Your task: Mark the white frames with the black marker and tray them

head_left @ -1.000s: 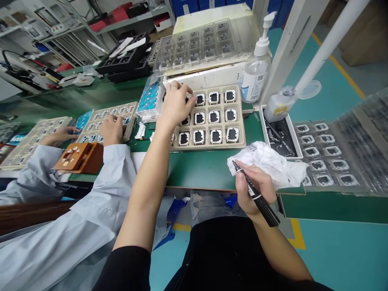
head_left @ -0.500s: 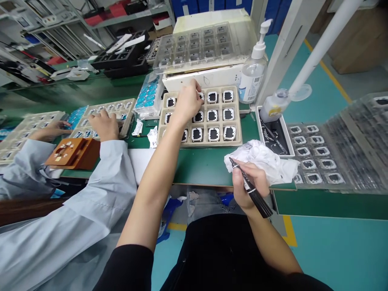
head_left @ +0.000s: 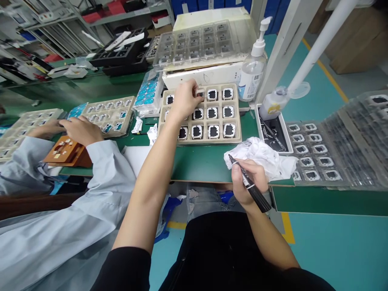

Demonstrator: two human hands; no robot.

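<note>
My left hand (head_left: 185,99) reaches over a beige tray (head_left: 226,139), its thumb and fingers pinched at the back row. Only a sliver of the small square part between the fingertips shows. Around it, the pockets hold similar square parts (head_left: 212,113) with white frames and black centres; my hand and forearm hide several pockets. In my right hand (head_left: 249,184) is a black marker pen (head_left: 253,189), uncapped at the upper end, its tip pointing up and left. Just behind that hand lies a crumpled white cloth (head_left: 260,157).
A co-worker's hands (head_left: 80,128) work at the left beside an orange fixture (head_left: 65,151) and another beige tray (head_left: 129,106). A pump bottle (head_left: 251,76) stands behind my tray. Right of it are a white box (head_left: 289,151) and clear trays of parts (head_left: 318,161).
The part at my left fingertips shows less of its white frame now. My right hand with the marker stays nearly still. The co-worker's nearer hand has moved left off their tray.
</note>
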